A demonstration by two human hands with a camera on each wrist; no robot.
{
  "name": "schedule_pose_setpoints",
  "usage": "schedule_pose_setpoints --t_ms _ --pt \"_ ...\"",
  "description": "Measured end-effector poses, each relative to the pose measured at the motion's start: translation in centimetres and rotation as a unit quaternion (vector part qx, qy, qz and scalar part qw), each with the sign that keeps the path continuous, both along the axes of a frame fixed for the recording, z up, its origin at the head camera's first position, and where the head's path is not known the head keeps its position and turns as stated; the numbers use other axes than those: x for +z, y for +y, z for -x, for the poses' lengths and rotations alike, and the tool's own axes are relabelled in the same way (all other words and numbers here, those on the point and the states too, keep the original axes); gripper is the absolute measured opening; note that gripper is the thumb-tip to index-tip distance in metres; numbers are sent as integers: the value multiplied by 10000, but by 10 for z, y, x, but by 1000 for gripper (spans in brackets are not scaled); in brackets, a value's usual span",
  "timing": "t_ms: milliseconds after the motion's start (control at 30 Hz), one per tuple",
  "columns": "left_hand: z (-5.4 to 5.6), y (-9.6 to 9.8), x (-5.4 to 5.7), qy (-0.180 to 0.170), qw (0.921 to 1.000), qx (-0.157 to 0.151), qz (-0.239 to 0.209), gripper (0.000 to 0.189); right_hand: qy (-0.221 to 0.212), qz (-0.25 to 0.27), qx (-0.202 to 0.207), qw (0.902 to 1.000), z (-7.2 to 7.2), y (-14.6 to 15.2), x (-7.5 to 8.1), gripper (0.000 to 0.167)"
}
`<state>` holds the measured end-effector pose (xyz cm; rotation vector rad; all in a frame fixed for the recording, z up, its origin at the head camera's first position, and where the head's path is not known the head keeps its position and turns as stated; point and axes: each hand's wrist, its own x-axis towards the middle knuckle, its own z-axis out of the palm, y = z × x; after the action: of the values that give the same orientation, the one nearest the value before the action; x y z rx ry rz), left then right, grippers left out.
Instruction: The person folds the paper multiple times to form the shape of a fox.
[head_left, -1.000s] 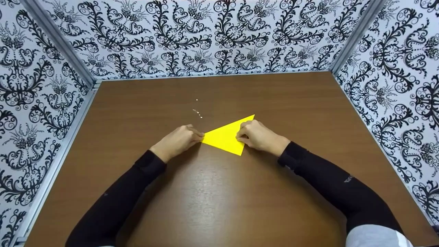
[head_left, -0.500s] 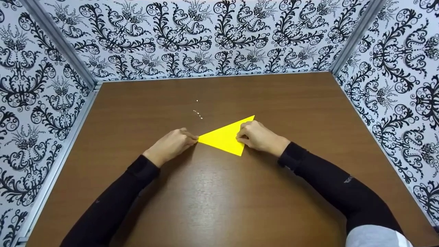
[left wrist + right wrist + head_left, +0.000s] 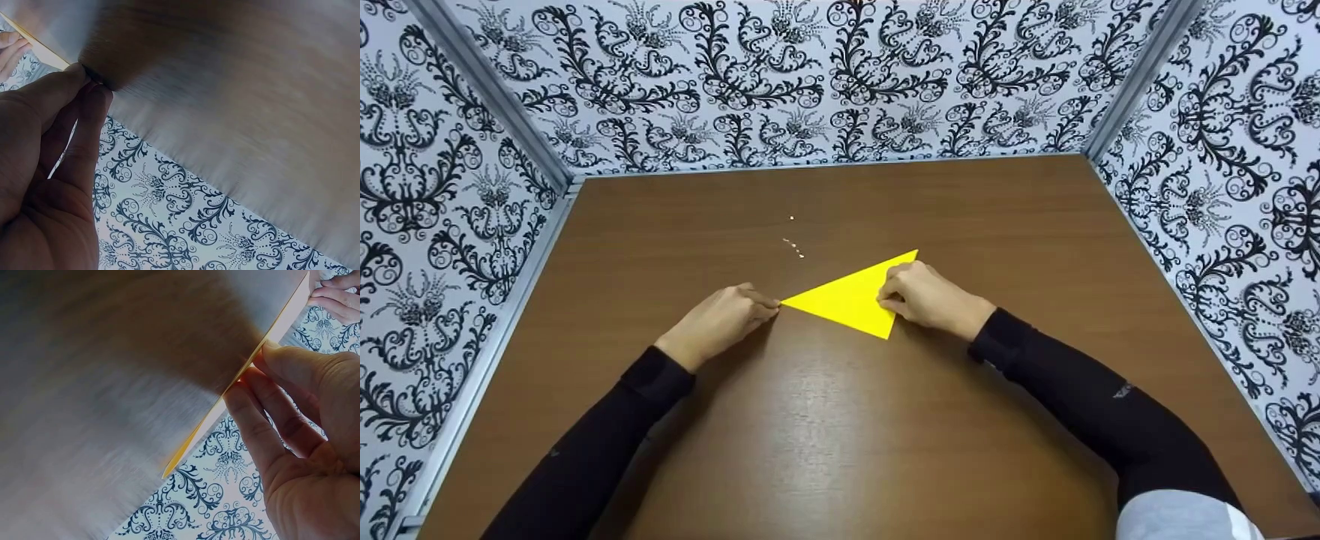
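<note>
While the yellow paper lies mid-way on the table, long axis roughly parallel to the back edge, the left hand pinches its pointed tip, the right hand its wide end

Looks like you're in a three-sided booth tbh: brown wood-grain tabletop boxed in by white walls with black floral scrollwork, grey metal corner posts.

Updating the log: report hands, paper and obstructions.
Left hand at narrow tip of yellow paper. Right hand, fingertips on its wide end. Paper triangular, on table. Pale specks beyond, apart from it; no obstruction seen.
</note>
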<state>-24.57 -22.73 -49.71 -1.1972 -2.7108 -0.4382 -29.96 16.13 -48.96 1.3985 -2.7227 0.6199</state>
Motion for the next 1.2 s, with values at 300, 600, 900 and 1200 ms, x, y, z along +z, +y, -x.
schedule_pose_setpoints --t_ms 300,600,900,1200 --pt "1 1 4 -86 9998 182 97 19 83 25 14 10000 1 -1 -1 7" --pt "4 5 10 -165 9989 352 249 17 -16 -7 -17 10000 0 -2 0 12" --pt "10 15 21 409 9987 290 -2 17 -20 -26 -33 10000 1 -2 -1 9" --pt "14 42 22 312 9993 224 -44 17 3 -38 -73 10000 1 -3 -1 4"
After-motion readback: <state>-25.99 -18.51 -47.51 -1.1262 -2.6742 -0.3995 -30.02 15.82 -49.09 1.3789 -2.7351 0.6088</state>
